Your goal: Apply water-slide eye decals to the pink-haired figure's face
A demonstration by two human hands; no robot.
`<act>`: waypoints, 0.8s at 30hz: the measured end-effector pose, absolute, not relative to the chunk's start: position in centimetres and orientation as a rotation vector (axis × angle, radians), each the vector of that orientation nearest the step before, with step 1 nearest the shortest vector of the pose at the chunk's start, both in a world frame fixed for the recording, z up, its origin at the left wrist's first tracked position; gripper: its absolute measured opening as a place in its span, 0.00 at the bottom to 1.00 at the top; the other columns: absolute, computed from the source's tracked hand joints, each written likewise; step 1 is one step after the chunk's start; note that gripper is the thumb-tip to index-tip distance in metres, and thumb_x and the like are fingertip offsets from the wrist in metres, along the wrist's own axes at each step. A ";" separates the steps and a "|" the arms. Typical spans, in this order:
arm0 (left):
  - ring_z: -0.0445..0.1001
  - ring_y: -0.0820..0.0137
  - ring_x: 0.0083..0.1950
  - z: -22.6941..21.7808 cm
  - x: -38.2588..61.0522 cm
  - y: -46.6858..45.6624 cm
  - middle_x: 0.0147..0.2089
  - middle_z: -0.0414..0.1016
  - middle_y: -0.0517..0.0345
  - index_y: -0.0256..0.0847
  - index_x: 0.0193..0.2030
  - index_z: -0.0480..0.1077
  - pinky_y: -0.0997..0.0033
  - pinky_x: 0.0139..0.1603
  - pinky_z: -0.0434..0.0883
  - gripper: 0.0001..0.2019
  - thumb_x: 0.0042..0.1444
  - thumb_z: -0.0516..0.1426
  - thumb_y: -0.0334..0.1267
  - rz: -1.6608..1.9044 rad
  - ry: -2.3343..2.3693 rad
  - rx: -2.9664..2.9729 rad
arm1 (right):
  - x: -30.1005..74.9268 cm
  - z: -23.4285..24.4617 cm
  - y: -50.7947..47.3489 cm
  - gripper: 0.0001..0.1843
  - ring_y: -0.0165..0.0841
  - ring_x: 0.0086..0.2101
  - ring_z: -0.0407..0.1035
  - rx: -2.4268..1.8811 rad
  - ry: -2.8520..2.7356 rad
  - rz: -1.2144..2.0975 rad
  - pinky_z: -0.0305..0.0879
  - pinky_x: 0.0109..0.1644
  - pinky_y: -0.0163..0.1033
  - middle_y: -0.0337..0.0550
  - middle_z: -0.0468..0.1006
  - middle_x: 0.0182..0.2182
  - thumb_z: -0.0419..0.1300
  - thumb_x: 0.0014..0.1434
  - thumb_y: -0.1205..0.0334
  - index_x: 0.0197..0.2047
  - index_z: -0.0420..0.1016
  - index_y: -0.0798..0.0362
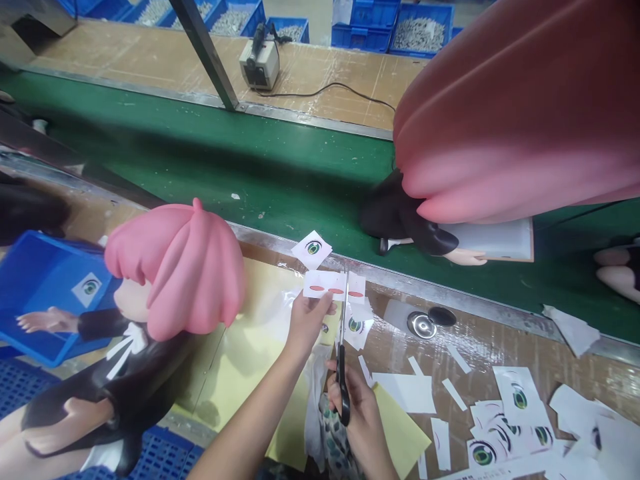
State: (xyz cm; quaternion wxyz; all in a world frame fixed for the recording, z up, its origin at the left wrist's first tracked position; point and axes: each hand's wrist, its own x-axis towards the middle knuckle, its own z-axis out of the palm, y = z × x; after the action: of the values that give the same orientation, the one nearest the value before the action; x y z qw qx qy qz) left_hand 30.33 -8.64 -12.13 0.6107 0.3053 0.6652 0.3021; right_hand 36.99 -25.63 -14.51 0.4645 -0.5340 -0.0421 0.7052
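Observation:
My left hand (306,327) is closed on a white decal strip (315,280) printed with red ovals, pinching its lower edge. My right hand (361,408) grips black-handled scissors (342,363), whose blades point away from me and cross the strip near its right end. One piece with a red oval (356,288) lies just right of the blades; I cannot tell if it is fully cut off. Beyond the strip lies a diamond-shaped green-eye decal (313,249). Another eye decal (356,325) sits below and right of the blades.
A pink-haired figure (185,273) lies at left beside a blue bin (45,267). A larger pink-haired figure (515,113) stands at right on the green conveyor (210,157). Cut eye decals (520,400) and paper scraps cover the table's right side, near a round metal lid (421,325).

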 end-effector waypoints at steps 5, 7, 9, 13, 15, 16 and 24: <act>0.77 0.69 0.31 -12.8 30.4 -8.1 0.29 0.79 0.54 0.35 0.35 0.76 0.70 0.36 0.76 0.24 0.43 0.72 0.55 0.684 1.477 0.648 | 37.3 -14.4 -24.6 0.27 0.27 0.25 0.59 -1.345 -0.126 1.736 0.60 0.32 0.34 0.35 0.66 0.25 0.68 0.54 0.39 0.48 0.77 0.52; 0.78 0.69 0.33 -13.0 30.4 -7.9 0.30 0.79 0.56 0.36 0.36 0.76 0.69 0.37 0.77 0.27 0.39 0.73 0.57 0.701 1.451 0.611 | 37.5 -14.6 -24.2 0.27 0.28 0.25 0.60 -1.344 -0.129 1.729 0.60 0.32 0.35 0.35 0.68 0.25 0.68 0.54 0.39 0.48 0.77 0.52; 0.79 0.69 0.34 -13.1 30.3 -7.6 0.31 0.78 0.58 0.38 0.38 0.75 0.69 0.38 0.78 0.30 0.37 0.73 0.59 0.731 1.447 0.574 | 37.6 -14.9 -23.8 0.28 0.28 0.25 0.60 -1.345 -0.125 1.721 0.61 0.32 0.36 0.35 0.67 0.25 0.68 0.54 0.39 0.48 0.77 0.51; 0.78 0.71 0.33 -13.3 29.9 -7.2 0.29 0.75 0.62 0.38 0.37 0.73 0.69 0.37 0.78 0.30 0.35 0.74 0.58 0.766 1.477 0.544 | 37.8 -15.5 -23.5 0.27 0.29 0.25 0.60 -1.353 -0.109 1.728 0.61 0.31 0.36 0.34 0.65 0.24 0.69 0.52 0.41 0.49 0.78 0.51; 0.78 0.71 0.33 -13.6 29.7 -7.0 0.28 0.75 0.61 0.37 0.36 0.73 0.68 0.39 0.79 0.30 0.35 0.75 0.57 0.776 1.487 0.544 | 37.9 -15.8 -23.3 0.27 0.28 0.25 0.60 -1.350 -0.105 1.740 0.62 0.31 0.36 0.34 0.66 0.25 0.69 0.52 0.42 0.48 0.78 0.51; 0.78 0.70 0.33 -13.7 29.6 -7.0 0.28 0.75 0.60 0.37 0.36 0.73 0.67 0.40 0.79 0.30 0.35 0.75 0.56 0.781 1.491 0.546 | 37.9 -15.8 -23.3 0.27 0.28 0.24 0.61 -1.348 -0.104 1.748 0.62 0.31 0.37 0.35 0.66 0.25 0.69 0.52 0.42 0.48 0.78 0.51; 0.79 0.68 0.34 -14.0 29.6 -6.7 0.30 0.78 0.56 0.35 0.39 0.74 0.64 0.43 0.79 0.28 0.39 0.73 0.54 0.828 1.517 0.564 | 38.0 -15.3 -23.7 0.30 0.31 0.26 0.63 -1.321 -0.121 1.772 0.64 0.34 0.39 0.36 0.68 0.23 0.69 0.52 0.37 0.48 0.78 0.51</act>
State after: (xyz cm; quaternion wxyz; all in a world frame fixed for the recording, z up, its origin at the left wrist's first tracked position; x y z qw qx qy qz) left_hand 29.61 -6.74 -14.04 0.6145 0.2447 0.6585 0.3591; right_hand 38.01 -23.68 -15.27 0.4477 -0.5335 -0.0489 0.7159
